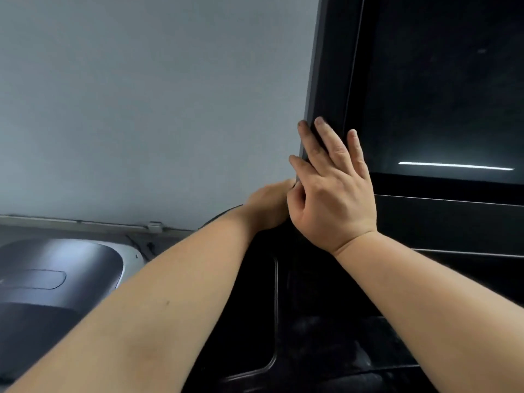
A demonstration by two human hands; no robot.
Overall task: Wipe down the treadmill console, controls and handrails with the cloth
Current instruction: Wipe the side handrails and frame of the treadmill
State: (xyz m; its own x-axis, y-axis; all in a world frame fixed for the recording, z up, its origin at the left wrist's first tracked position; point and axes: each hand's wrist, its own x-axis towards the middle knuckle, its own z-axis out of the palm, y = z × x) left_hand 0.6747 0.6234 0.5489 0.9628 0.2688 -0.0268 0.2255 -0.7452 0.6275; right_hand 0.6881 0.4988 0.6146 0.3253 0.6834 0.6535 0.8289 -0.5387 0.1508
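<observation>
The black treadmill console (442,222) fills the right side, with its dark screen (442,89) above. My right hand (334,194) lies on the screen's left bezel (329,80), fingers straight and spread, the outer ones reaching over the edge. My left hand (266,205) sits just behind it at the screen's lower left corner. Its fingers are hidden by the right hand and the console edge. No cloth shows in either hand.
A grey wall (141,95) stands behind the console at left. A dark motor hood of a neighbouring machine (56,268) lies at lower left, below a baseboard with a cable. A recessed black tray (326,350) sits at the console's bottom.
</observation>
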